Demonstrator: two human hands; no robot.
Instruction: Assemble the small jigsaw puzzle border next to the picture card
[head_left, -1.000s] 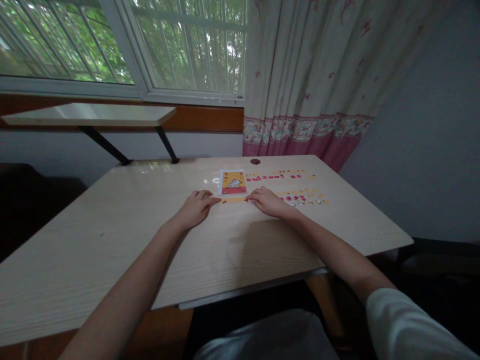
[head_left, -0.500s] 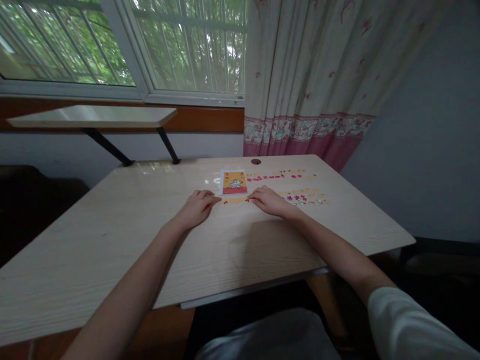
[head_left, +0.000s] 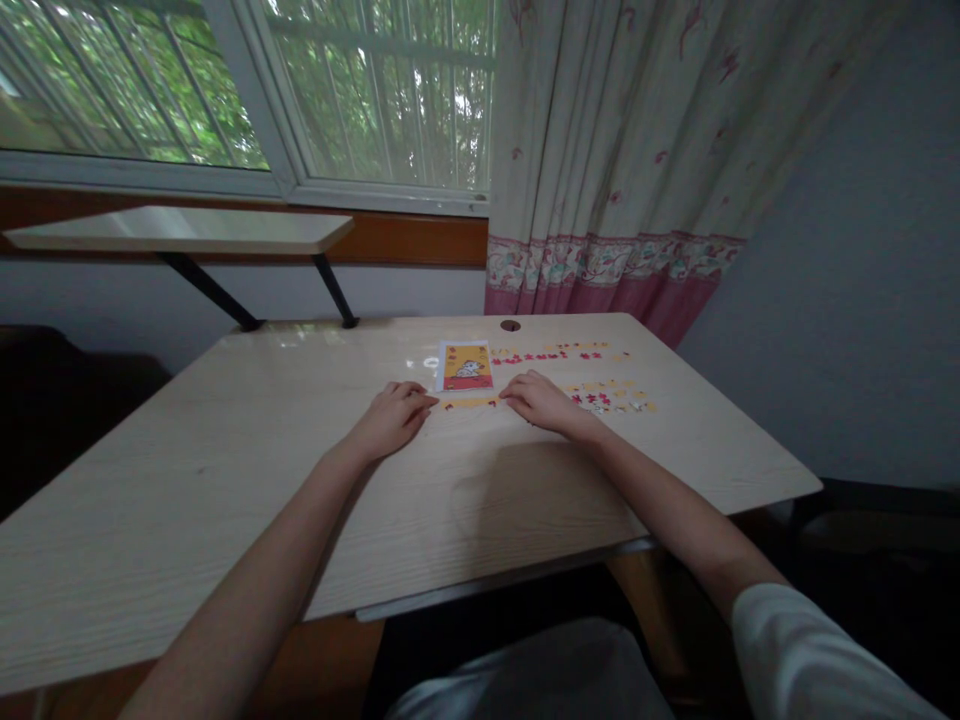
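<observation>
A short row of joined yellow jigsaw puzzle pieces (head_left: 471, 403) lies flat on the desk, with a small dark red patch near each end. At its left end are the closed fingertips of my left hand (head_left: 394, 418). My right hand (head_left: 544, 402) has its fingers bent together at the row's right end. Just behind the row lies a picture card (head_left: 466, 367) showing a white cartoon animal on yellow and red. Loose red puzzle pieces (head_left: 592, 399), with yellow and white ones among them, are spread beyond my right hand.
More loose pieces (head_left: 529, 357) lie in rows right of the card. The pale wooden desk (head_left: 225, 480) has a round cable hole (head_left: 510, 325) at its back edge. A raised shelf (head_left: 187, 230) stands at the back left. Behind are a window and a curtain (head_left: 600, 180).
My right fingertips have shifted slightly right relative to the row's end. The left hand keeps its place at the other end. The camera view has moved slightly.
</observation>
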